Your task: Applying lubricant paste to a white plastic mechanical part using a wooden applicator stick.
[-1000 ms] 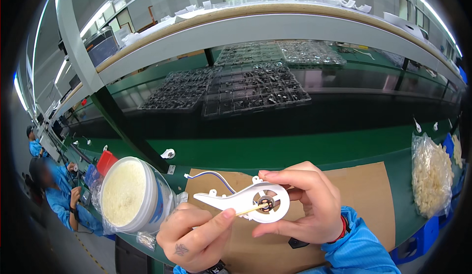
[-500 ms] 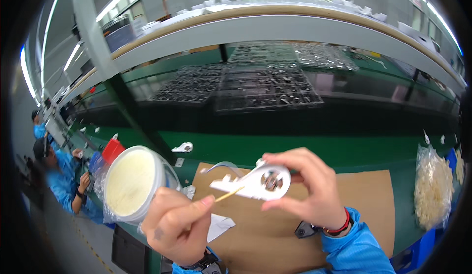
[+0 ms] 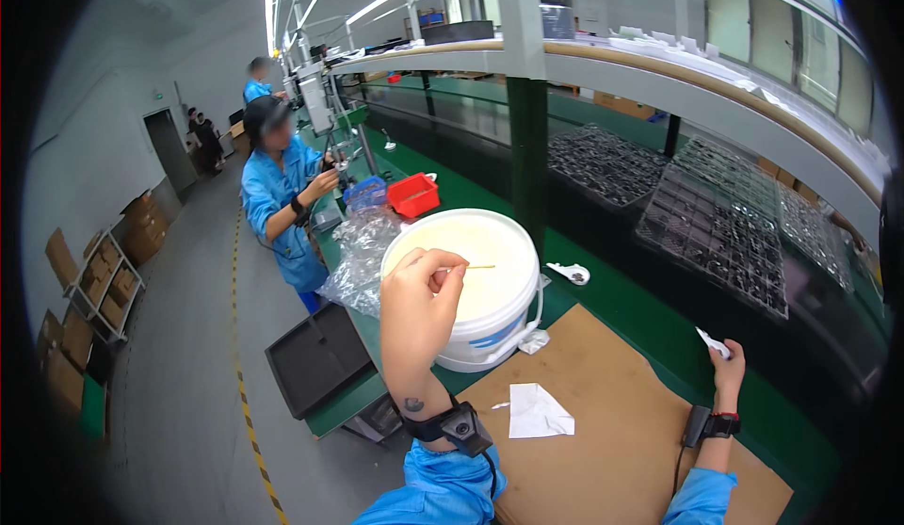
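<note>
Both hands have moved apart since the earlier pictures, when they were close together around the white plastic part. Now the left hand [image 3: 419, 308] is lifted over the big white bucket [image 3: 471, 290], and its grip is pinched shut on a thin little stick [image 3: 476, 266]. Its tip pokes out over the pale cream stuff inside the bucket. That stick is skinny, light-coloured and straight, like a toothpick. A black band with a small box [image 3: 459, 424] sits on the left wrist, above a blue sleeve. The right hand [image 3: 726, 365] is far off to the right, held low over the bench [image 3: 650, 323]. Its grip is closed on the white plastic part [image 3: 712, 341], and only a small pointed bit of it sticks out, so its shape is hard to see. This wrist has a black band too. Between the hands lies a brown cardboard sheet [image 3: 612, 431] with a crumpled white paper [image 3: 537, 412] on it. Another small white part [image 3: 568, 272] lies on the green bench just past the bucket. Left of the bucket there is a heap of clear plastic bags [image 3: 363, 257], and a dark tray [image 3: 315, 355] hangs off the bench edge. Farther back are a red box [image 3: 412, 194] and black trays full of tiny parts [image 3: 716, 214]. A person in a blue coat [image 3: 282, 195] works at the bench farther along, and brown boxes sit on a rack [image 3: 89, 290] by the wall.
</note>
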`<state>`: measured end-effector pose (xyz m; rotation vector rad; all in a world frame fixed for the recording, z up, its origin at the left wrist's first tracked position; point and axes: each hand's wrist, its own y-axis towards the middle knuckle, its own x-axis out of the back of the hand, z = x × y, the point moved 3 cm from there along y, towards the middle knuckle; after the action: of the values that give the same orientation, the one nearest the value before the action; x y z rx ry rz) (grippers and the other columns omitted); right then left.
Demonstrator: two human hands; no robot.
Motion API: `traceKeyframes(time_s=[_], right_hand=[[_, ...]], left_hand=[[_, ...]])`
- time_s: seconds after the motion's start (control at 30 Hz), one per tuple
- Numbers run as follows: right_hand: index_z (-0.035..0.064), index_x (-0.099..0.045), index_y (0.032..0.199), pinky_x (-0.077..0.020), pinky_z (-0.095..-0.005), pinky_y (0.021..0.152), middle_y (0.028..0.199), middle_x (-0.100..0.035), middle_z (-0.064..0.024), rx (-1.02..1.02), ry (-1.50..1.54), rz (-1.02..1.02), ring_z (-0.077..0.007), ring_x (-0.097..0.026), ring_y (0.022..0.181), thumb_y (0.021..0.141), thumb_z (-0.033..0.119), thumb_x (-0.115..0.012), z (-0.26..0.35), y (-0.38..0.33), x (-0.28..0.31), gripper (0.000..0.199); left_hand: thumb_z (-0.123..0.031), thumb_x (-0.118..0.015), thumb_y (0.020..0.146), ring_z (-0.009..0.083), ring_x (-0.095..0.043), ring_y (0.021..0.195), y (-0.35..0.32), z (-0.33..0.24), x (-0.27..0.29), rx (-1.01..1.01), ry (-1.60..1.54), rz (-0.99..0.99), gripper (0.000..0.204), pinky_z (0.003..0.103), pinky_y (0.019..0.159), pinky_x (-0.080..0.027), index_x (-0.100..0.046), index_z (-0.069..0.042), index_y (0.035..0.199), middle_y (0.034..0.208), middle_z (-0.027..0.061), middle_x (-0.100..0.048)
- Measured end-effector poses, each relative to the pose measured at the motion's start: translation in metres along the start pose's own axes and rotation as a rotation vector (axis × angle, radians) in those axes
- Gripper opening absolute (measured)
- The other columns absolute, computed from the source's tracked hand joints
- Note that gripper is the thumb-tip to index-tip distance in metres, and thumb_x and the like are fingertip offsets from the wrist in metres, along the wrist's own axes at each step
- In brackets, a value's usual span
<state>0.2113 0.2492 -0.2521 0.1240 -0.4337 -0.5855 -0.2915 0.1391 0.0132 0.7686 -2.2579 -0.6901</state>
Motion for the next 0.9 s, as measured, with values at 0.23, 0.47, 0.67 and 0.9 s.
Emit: traceKeyframes(time_s=[0.23, 0.47, 0.67, 0.9], right_hand=[[-0.0005, -0.056, 0.109, -0.0464, -0.0348, 0.084, 0.102, -0.061, -0.0185, 0.013, -0.322, -0.090, -0.0296, -0.061, 0.095, 0.074, 0.011, -0.071, -0.032, 0.010, 0.017, 0.040], [0.0093, -0.057, 0.112, -0.0323, -0.0430, 0.099, 0.112, -0.057, -0.0155, 0.022, -0.713, -0.216, -0.0328, -0.047, 0.112, 0.076, 0.024, -0.067, -0.018, 0.004, 0.022, 0.040], [0.0106, -0.057, 0.111, -0.0330, -0.0428, 0.099, 0.120, -0.050, -0.0122, 0.066, -0.667, -0.308, -0.0326, -0.039, 0.119, 0.078, 0.015, -0.065, 0.013, -0.010, 0.010, 0.035], [0.0087, -0.059, 0.108, -0.0331, -0.0425, 0.099, 0.120, -0.050, -0.0133, 0.120, -0.598, -0.319, -0.0327, -0.040, 0.118, 0.079, 0.010, -0.063, 0.023, -0.013, 0.012, 0.029]], left_hand=[[-0.007, -0.063, 0.071, 0.0149, -0.053, 0.052, 0.003, 0.040, -0.004, 0.090, 0.226, 0.042, 0.012, 0.028, 0.052, -0.042, -0.067, 0.001, 0.080, 0.060, 0.0116, -0.057], [-0.007, -0.062, 0.069, 0.0139, -0.054, 0.050, 0.002, 0.050, -0.007, 0.184, 0.295, 0.139, 0.014, 0.028, 0.050, -0.042, -0.067, 0.003, 0.079, 0.057, 0.0129, -0.057], [-0.005, -0.061, 0.067, 0.0131, -0.051, 0.050, 0.002, 0.060, -0.007, 0.184, 0.318, 0.189, 0.013, 0.027, 0.050, -0.041, -0.065, 0.005, 0.075, 0.056, 0.0123, -0.056], [-0.003, -0.060, 0.066, 0.0127, -0.050, 0.050, 0.003, 0.058, -0.009, 0.179, 0.312, 0.158, 0.012, 0.027, 0.050, -0.040, -0.064, 0.005, 0.074, 0.054, 0.0113, -0.054]])
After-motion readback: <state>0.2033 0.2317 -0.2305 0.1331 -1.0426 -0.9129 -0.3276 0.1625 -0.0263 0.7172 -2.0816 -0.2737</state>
